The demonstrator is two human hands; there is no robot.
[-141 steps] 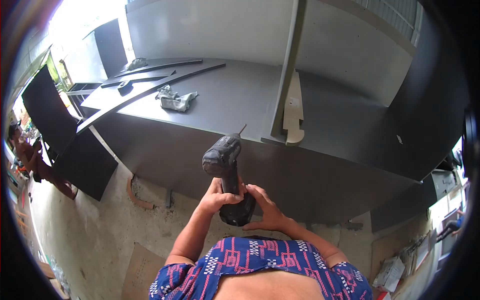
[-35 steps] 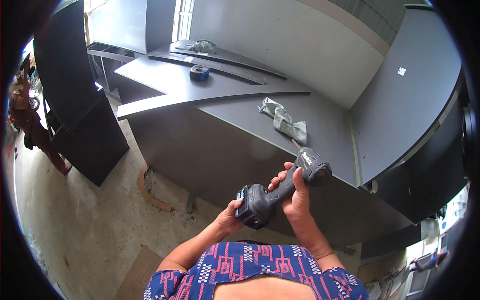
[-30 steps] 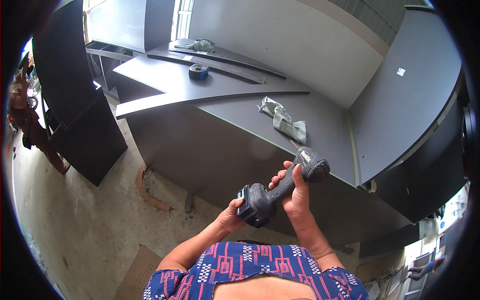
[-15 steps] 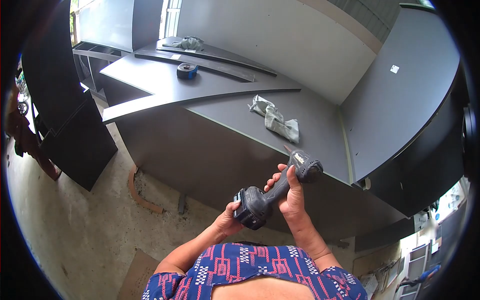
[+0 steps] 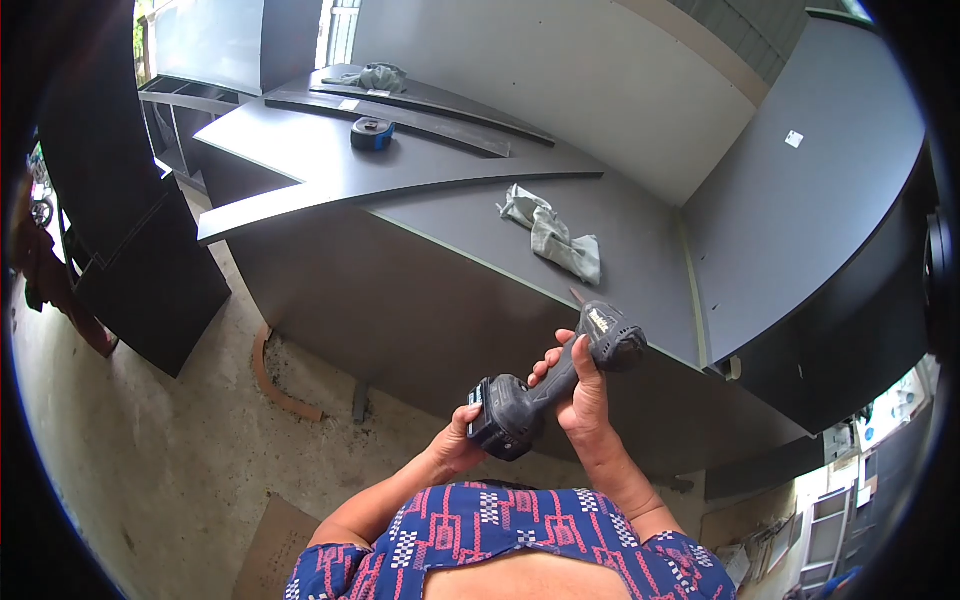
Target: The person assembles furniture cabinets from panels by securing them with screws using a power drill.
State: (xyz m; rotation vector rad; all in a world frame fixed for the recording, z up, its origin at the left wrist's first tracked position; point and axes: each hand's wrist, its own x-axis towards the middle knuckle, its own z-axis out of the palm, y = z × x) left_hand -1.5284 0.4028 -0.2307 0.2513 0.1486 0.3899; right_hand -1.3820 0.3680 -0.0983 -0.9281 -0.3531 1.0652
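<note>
A black cordless drill (image 5: pixel 560 378) is held up in front of my chest, its bit pointing away toward the dark panel surface. My right hand (image 5: pixel 583 392) wraps round the drill's handle, just below the motor housing. At the lower end, my left hand (image 5: pixel 460 442) grips the battery pack (image 5: pixel 492 418). Just beyond the bit, a crumpled grey-green cloth (image 5: pixel 552 236) lies on the dark grey panel (image 5: pixel 640 245).
A blue and black tape measure (image 5: pixel 372 134) and narrow dark strips (image 5: pixel 420 128) lie on the panels farther back. To the right rises a tall dark panel (image 5: pixel 810 200). Dark boards (image 5: pixel 150 290) stand at the left. A curved brown strip (image 5: pixel 268 378) lies on the concrete floor.
The view has shifted slightly. Both hands keep the same hold on the drill, and nothing else has visibly moved.
</note>
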